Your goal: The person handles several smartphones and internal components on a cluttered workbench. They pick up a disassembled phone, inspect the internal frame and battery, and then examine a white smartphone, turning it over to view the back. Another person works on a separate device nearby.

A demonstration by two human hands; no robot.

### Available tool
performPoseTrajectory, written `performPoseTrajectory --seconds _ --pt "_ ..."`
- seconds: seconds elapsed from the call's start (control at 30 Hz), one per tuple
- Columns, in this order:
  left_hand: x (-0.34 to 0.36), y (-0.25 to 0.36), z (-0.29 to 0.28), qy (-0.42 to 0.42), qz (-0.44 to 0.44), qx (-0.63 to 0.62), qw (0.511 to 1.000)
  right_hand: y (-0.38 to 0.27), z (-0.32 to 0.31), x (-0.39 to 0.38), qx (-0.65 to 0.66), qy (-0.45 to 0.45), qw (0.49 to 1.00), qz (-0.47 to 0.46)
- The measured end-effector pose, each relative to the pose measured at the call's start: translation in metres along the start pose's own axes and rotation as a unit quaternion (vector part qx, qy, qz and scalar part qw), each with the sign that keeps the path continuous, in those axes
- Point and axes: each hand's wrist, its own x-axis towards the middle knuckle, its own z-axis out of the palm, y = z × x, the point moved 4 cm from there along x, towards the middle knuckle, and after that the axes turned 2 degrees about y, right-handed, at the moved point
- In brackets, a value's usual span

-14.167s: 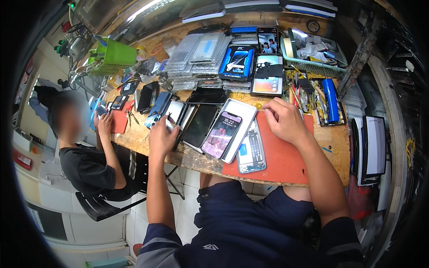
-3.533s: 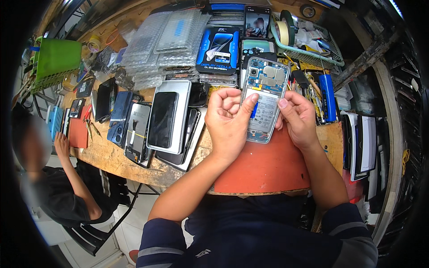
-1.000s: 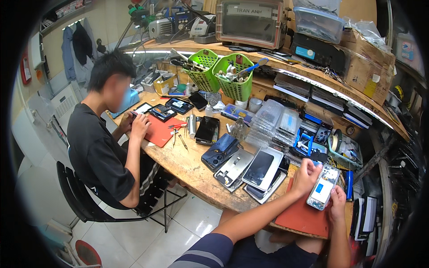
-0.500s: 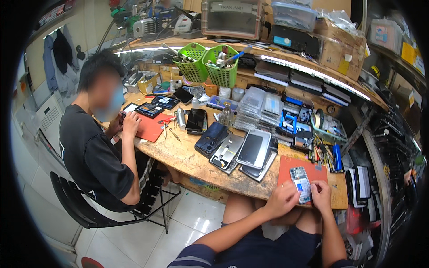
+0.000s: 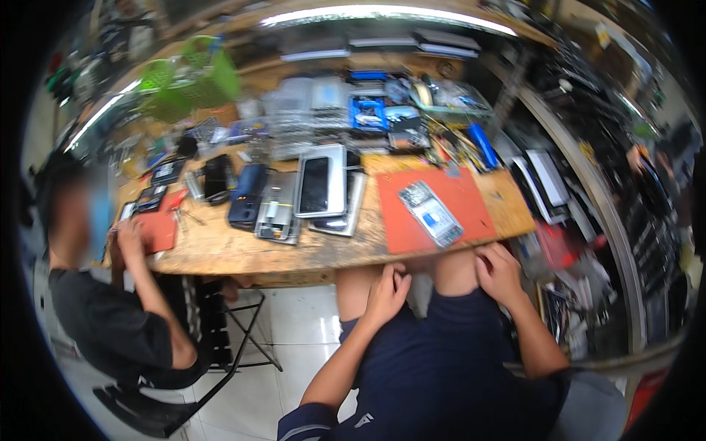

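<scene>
Resting both hands low on the lap, away from the opened phone [image 5: 432, 214] lying flat on the red mat [image 5: 434, 206]. Left hand [image 5: 387, 291] curling loosely on the knee, gripping nothing. Right hand [image 5: 499, 273] pressing on the thigh, fingers bent, empty too. Reaching back gently, lifting the phone by its edges, keeping fingers off the bare insides.

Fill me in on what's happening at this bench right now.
A person sits at a wooden workbench with both hands off it: the left hand and right hand rest empty on their thighs, below the table edge. An opened phone lies untouched on the orange mat in front of them. More phones and tablets lie to the left. At the far left, a co-worker in a black shirt works over a second red mat.
</scene>
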Motion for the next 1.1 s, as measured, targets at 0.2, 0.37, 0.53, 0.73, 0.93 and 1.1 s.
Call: performPoseTrajectory --seconds 0.2,0.37,0.53,0.73,0.93,1.1 --pt "0.01 0.021 0.081 -0.146 0.12 0.053 0.98 0.045 0.001 -0.041 0.016 -0.18 0.969 0.167" --pt "-0.03 -0.013 0.081 -0.355 0.112 -0.005 0.928 0.079 -0.021 -0.105 0.15 -0.414 0.812 0.383" --pt "-0.008 -0.07 0.126 -0.322 0.149 0.1 0.93 0.149 0.029 -0.123 0.115 -0.499 0.77 0.38" --pt "0.002 -0.13 0.173 -0.478 0.004 0.039 0.878 0.198 0.103 -0.164 0.051 -0.642 0.764 0.039" --pt "-0.003 -0.094 0.098 -0.45 -0.078 0.106 0.883 0.195 0.114 -0.158 0.092 -0.503 0.804 0.303" --pt "-0.02 -0.063 -0.019 -0.143 -0.034 0.149 0.978 0.139 0.095 -0.084 0.067 -0.333 0.899 0.276"
